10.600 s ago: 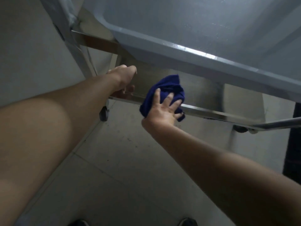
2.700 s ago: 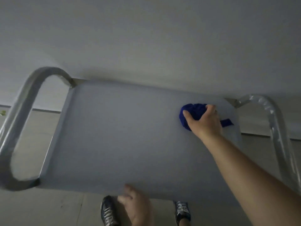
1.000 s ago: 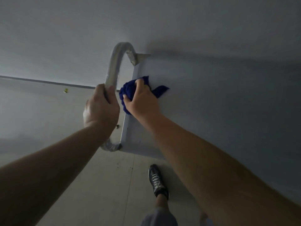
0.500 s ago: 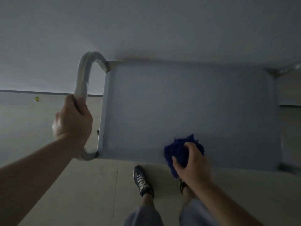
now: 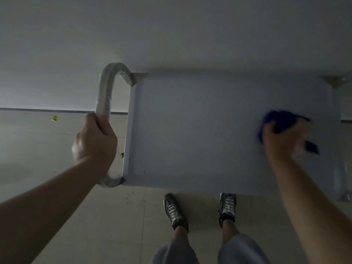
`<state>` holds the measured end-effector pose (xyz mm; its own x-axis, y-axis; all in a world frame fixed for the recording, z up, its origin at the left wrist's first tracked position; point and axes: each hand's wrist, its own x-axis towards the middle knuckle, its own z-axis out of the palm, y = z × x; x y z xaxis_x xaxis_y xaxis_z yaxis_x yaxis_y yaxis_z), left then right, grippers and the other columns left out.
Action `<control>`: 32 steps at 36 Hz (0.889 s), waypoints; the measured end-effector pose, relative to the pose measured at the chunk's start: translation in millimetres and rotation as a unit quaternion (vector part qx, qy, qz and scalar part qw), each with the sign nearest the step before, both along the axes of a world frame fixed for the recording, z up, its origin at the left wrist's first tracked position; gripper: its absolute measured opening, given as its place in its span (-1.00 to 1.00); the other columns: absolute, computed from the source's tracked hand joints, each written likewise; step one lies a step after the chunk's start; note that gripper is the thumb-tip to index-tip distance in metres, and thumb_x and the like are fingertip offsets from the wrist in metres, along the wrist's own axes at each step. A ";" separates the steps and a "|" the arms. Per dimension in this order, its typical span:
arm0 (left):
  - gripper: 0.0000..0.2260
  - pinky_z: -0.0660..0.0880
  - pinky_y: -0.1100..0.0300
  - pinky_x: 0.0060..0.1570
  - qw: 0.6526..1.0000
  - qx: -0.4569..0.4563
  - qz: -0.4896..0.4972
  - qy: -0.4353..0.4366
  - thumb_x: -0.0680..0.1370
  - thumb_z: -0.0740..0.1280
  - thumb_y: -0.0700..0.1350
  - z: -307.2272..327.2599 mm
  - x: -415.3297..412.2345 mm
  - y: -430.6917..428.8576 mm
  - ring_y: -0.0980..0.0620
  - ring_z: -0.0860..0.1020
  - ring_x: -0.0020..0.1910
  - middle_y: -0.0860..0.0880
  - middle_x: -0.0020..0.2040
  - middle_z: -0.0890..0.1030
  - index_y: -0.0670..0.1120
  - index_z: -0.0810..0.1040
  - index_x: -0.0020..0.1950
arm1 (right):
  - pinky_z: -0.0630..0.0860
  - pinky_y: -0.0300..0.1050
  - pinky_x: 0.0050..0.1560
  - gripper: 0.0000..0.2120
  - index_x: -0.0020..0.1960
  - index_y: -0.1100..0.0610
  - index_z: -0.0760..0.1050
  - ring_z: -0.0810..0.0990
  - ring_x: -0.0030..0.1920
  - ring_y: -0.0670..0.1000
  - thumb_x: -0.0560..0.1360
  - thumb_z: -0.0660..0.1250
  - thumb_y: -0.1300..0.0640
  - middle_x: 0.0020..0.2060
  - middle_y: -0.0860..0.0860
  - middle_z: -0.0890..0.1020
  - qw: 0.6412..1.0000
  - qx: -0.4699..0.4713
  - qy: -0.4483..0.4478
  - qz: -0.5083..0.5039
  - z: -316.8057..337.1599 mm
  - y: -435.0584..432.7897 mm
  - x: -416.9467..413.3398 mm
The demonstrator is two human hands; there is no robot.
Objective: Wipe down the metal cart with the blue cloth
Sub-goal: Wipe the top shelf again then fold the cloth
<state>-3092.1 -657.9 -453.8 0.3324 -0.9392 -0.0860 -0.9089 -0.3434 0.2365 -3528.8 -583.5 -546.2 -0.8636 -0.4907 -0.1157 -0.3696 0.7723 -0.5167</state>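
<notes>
1. One metal cart [image 5: 209,183] is standing against a pale wall [image 5: 171,35], seen from above. Its flat grey top shelf [image 5: 200,126] is filling the middle of the view.
2. One curved handle [image 5: 103,92] is showing whole at the shelf's left end. At the right end only a dim piece of a second handle [image 5: 342,185] is showing, cut off by the edge of the view.
3. The left hand [image 5: 95,141] is gripping the lower half of the left handle, with fingers and thumb wrapped round the tube.
4. One blue cloth [image 5: 282,120] is lying bunched on the top shelf near its right end, about midway between the far and near edges. One loose corner is sticking out to the right of the hand.
5. The right hand [image 5: 282,143] is lying on top of the cloth, its fingers curling over the bunch and holding it down on the shelf. The hand is blurring, so single fingers are hard to make out.
6. Two dark laced shoes are standing on the floor [image 5: 38,149] at the cart's near edge: a left shoe [image 5: 174,212] and a right shoe [image 5: 227,206], the right one's toe touching the shelf's outline.
7. Two grey trouser legs [image 5: 175,250] are showing at the bottom.
8. One small yellow thing [image 5: 54,117] is lying on the floor by the wall; I cannot tell what it is.
</notes>
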 end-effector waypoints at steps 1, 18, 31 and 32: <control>-0.70 0.52 -0.14 -0.19 1.000 -0.002 -0.002 0.000 0.73 0.00 0.13 -0.4 0.1 0.0 -0.28 0.51 -0.25 -0.14 -0.23 0.51 -0.05 0.36 0.06 | 0.52 0.05 0.21 -0.39 0.46 0.14 0.37 0.60 0.23 0.22 0.54 0.37 -0.16 0.31 0.16 0.57 0.999 -0.005 -0.009 0.047 -5.8 -18.0 26.0; -0.67 0.56 -0.09 -0.25 1.000 0.006 0.006 -0.005 0.74 -0.03 0.15 -4.7 2.0 -2.9 -0.19 0.52 -0.36 -0.09 -0.28 0.52 -0.03 0.37 0.04 | 0.65 0.05 -0.20 -0.46 0.32 0.06 0.35 0.68 -0.07 0.16 0.48 0.46 -0.13 0.09 0.07 0.60 0.831 0.010 -0.126 0.541 -4.3 -40.0 313.3; -0.71 0.53 -0.09 -0.27 1.000 0.016 0.026 0.005 0.72 0.01 0.14 2.3 0.2 -2.9 -0.28 0.54 -0.31 -0.13 -0.30 0.50 -0.03 0.32 -0.03 | 0.49 -0.01 0.13 -0.61 0.25 -0.02 0.33 0.62 0.22 0.20 0.51 0.38 -0.07 0.24 0.04 0.59 0.810 0.260 -0.275 0.448 47.0 48.9 176.6; -0.71 0.55 -0.11 -0.25 0.999 0.024 0.023 0.011 0.72 0.00 0.14 3.5 1.0 -3.2 -0.28 0.55 -0.31 -0.15 -0.28 0.52 -0.02 0.31 -0.04 | 0.51 0.02 0.19 -0.53 0.32 0.00 0.35 0.60 0.26 0.21 0.48 0.36 -0.11 0.28 0.07 0.58 0.782 0.309 -0.316 0.439 51.7 48.9 162.3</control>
<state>-3091.1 -661.1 -450.3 0.3726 -0.9175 -0.1393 -0.8864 -0.3963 0.2391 -3366.5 -534.7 -494.5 0.1011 -0.5436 -0.8332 -0.7195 0.5385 -0.4386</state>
